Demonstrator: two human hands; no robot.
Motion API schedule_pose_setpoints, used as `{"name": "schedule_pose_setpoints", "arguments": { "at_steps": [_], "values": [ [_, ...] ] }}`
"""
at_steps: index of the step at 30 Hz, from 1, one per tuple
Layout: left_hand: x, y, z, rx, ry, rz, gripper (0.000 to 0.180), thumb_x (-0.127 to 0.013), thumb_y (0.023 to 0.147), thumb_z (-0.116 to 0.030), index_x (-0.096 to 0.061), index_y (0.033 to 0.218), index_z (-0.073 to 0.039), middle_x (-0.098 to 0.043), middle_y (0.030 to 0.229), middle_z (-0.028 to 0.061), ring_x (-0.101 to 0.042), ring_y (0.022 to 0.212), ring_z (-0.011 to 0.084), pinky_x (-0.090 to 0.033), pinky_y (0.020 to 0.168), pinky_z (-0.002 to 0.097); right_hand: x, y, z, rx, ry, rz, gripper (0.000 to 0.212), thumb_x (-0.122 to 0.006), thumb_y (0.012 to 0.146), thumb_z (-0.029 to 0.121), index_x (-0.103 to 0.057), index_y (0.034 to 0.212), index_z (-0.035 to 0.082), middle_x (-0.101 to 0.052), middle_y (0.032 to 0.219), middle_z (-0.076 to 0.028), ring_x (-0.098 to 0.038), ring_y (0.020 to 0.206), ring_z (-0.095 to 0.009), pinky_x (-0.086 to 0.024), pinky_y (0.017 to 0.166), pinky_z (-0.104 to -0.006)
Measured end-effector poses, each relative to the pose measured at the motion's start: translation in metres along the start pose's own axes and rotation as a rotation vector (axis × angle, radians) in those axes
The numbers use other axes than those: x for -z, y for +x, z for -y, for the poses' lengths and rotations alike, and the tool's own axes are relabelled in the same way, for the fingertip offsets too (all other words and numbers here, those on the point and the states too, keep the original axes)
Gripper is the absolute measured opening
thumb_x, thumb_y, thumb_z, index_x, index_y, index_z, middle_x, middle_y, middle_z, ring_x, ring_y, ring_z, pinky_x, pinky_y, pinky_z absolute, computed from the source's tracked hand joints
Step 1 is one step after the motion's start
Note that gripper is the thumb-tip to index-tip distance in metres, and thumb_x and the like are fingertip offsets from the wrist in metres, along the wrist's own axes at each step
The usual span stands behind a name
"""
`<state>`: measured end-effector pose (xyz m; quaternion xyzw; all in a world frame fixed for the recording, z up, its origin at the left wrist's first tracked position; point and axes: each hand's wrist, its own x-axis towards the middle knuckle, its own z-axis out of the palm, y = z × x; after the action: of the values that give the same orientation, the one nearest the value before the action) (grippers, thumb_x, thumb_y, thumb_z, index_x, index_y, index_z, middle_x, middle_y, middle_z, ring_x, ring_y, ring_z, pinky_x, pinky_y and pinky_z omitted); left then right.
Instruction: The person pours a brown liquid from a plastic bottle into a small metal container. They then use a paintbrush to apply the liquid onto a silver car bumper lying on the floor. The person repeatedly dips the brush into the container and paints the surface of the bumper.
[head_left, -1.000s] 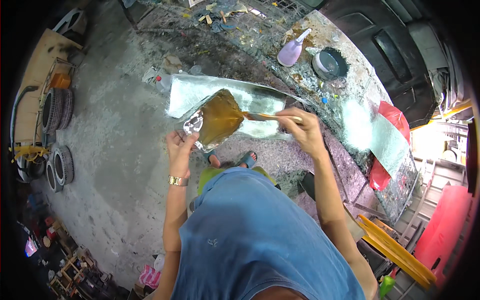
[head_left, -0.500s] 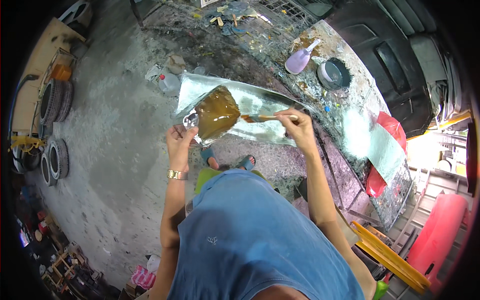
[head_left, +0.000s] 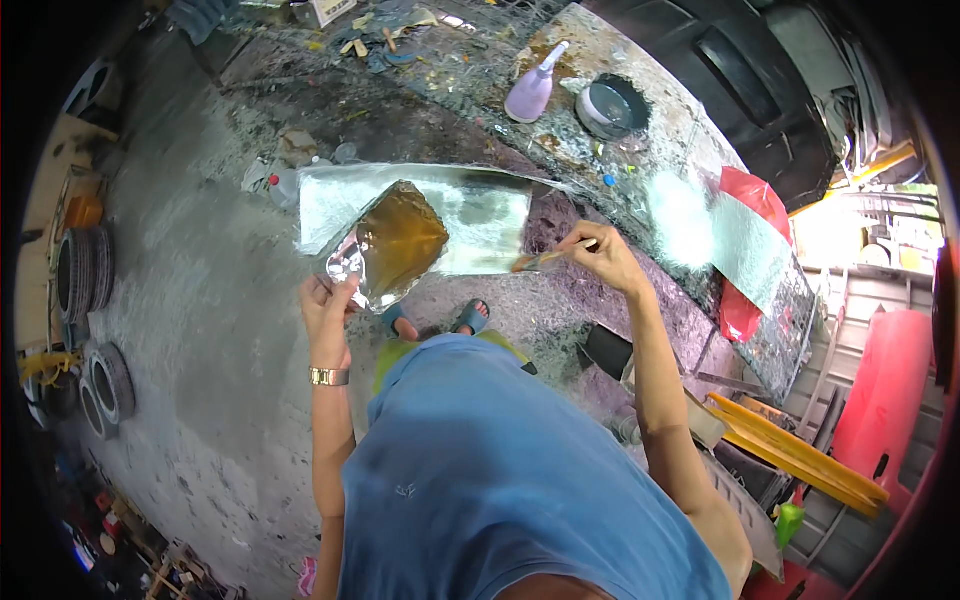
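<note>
A glossy amber-brown piece point(head_left: 402, 238) with a shiny transparent or silvery edge is gripped at its lower left corner by my left hand point(head_left: 328, 312), its fingers and thumb pinched there. My right hand point(head_left: 605, 258) grips a paintbrush point(head_left: 545, 260) by the handle. The brush's brown bristles point left, apart from the amber piece, by the right end of a silvery rectangular sheet point(head_left: 485, 210). That sheet lies beyond the amber piece, which covers part of it.
On the stained bench at right are a lilac squeeze bottle point(head_left: 530, 95), a round tub point(head_left: 612, 107) with a dark rim, and a whitish fibre sheet point(head_left: 748, 250) over red plastic point(head_left: 740, 310). Tyres point(head_left: 85, 270) stand at left. A yellow bar point(head_left: 790, 450) lies at lower right.
My right hand has drawn the brush away from the amber piece, toward the right end of the silvery sheet. The amber piece is still in my left hand. The whole view has shifted.
</note>
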<state>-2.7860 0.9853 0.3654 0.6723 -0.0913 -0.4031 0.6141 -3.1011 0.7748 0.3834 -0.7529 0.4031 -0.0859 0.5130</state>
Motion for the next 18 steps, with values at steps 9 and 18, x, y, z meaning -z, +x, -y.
{"name": "schedule_pose_setpoints", "arguments": {
  "at_steps": [9,18],
  "values": [
    [-0.023,-0.013,-0.001,0.014,0.062,0.031,0.058,-0.071,0.073,-0.022,-0.037,0.114,0.001,-0.054,0.099,0.0077,-0.051,0.079,0.0101,-0.041,0.064,0.024,0.019,-0.018,-0.045,-0.007,0.196,-0.068,0.011,-0.057,0.072,0.007,-0.063,0.078,0.001,-0.056,0.071,0.001,-0.045,0.063,-0.006,-0.035,0.056,-0.022],
    [-0.035,-0.022,0.0,0.044,0.121,0.036,0.076,-0.071,0.073,-0.023,-0.026,0.127,0.005,-0.049,0.112,0.014,-0.051,0.09,0.0155,-0.043,0.069,0.0286,0.008,-0.018,-0.105,-0.04,0.56,-0.159,0.014,-0.053,0.073,0.007,-0.064,0.079,0.002,-0.055,0.067,0.001,-0.044,0.058,-0.006,-0.035,0.053,-0.0211]
  ]
}}
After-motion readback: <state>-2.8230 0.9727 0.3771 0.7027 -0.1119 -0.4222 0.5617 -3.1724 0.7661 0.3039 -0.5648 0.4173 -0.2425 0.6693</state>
